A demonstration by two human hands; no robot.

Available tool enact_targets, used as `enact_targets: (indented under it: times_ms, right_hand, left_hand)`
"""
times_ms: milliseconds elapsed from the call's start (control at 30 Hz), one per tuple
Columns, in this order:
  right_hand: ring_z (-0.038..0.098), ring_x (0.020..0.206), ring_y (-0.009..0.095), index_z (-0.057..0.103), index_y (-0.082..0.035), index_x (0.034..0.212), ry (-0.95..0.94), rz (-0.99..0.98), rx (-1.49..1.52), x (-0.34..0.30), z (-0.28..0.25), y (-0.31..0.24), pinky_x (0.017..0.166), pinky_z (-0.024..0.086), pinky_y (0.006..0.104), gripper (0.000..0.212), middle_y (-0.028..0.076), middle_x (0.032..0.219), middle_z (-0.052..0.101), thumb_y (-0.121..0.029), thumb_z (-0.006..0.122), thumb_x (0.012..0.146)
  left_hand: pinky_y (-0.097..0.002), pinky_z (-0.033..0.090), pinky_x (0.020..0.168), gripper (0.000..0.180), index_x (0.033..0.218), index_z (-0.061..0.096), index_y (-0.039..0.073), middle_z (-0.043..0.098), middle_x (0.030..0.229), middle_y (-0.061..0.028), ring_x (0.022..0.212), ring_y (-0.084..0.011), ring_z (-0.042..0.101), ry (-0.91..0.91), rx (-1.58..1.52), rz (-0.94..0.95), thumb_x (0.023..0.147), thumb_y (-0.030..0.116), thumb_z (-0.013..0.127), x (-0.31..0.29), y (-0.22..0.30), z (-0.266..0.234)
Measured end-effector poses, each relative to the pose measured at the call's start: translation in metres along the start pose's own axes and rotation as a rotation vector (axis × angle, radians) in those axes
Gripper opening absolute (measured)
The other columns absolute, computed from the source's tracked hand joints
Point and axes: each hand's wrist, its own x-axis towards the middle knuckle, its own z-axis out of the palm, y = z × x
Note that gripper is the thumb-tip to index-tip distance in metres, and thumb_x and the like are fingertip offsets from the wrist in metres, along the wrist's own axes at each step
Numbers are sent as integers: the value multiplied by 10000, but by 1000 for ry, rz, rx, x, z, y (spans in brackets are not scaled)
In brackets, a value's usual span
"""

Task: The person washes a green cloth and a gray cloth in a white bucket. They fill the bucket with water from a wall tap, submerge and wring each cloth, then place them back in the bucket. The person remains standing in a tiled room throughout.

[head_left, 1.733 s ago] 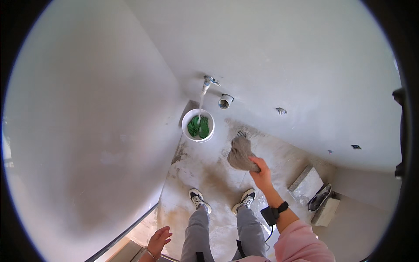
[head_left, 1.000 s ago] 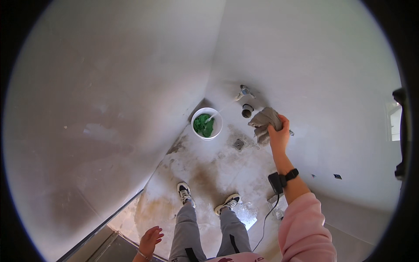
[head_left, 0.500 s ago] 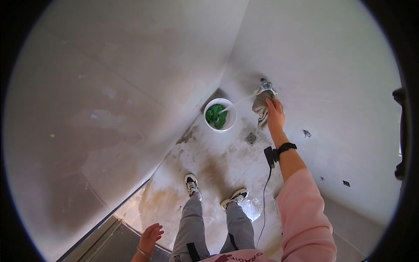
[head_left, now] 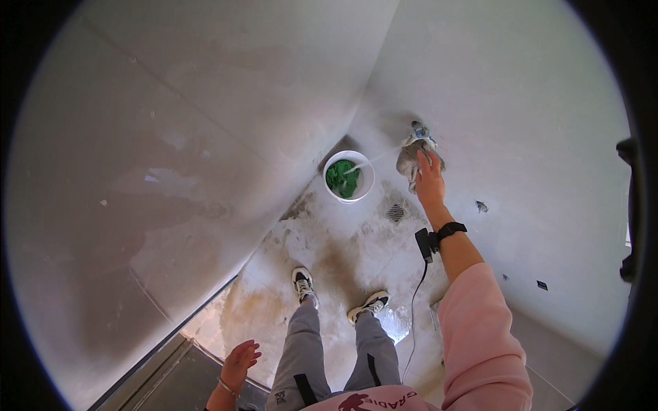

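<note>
While water (head_left: 373, 162) streams from the tap (head_left: 420, 133) into the white bucket (head_left: 367, 181) onto green cloth (head_left: 342, 179), the right hand (head_left: 430, 181) reaches out to the bucket's right. Its fingers lie against a grey cloth (head_left: 407, 166) just below the tap, right of the bucket; whether they grip it, I cannot tell. Well apart from the bucket, toward the person and to its left, the left hand (head_left: 241, 359) is empty, fingers loosely parted. A floor drain (head_left: 395, 213) sits near the bucket, to its right.
</note>
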Motion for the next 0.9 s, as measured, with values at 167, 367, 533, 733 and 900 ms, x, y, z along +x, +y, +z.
enact_targets:
  times_ms: [167,367,533,733,900]
  right_hand:
    - [540,1057,302,426,-184,1303,31,205,169,-17,-2,7,832,488,365,557,124,1334,328,-50,580,785]
    - [577,960,220,420,-106,1301,102,609,574,-96,-9,42,755,490,328,571,94,1322,362,-84,624,768]
    - [567,927,177,386,-95,1305,39,1149,1037,-214,-29,49,679,475,327,535,53,1145,500,-140,596,815]
    - [596,871,192,449,-137,1224,-53,1472,1253,-306,-55,38,629,471,299,401,34,1087,553,-131,579,845]
    - [599,864,200,463,-92,1202,-130,1393,1332,-305,-75,32,607,471,264,381,48,1071,562,-138,599,849]
  left_hand:
    - [-282,465,826,384,1233,480,49,581,1152,-87,998,-179,590,-34,5,21,923,270,523,3,6,4]
    - [-281,457,840,384,1236,478,53,577,1157,-79,1012,-174,582,-70,9,57,926,276,516,3,16,11]
    - [-272,453,826,373,1226,491,52,589,1142,-65,989,-158,588,-101,5,89,923,267,528,4,22,24]
    - [-269,451,830,386,1230,490,52,588,1150,-69,993,-159,586,-164,12,104,923,282,528,5,25,51]
    - [-287,448,862,396,1246,468,46,570,1174,-81,1036,-181,572,-208,53,129,926,274,516,1,22,69]
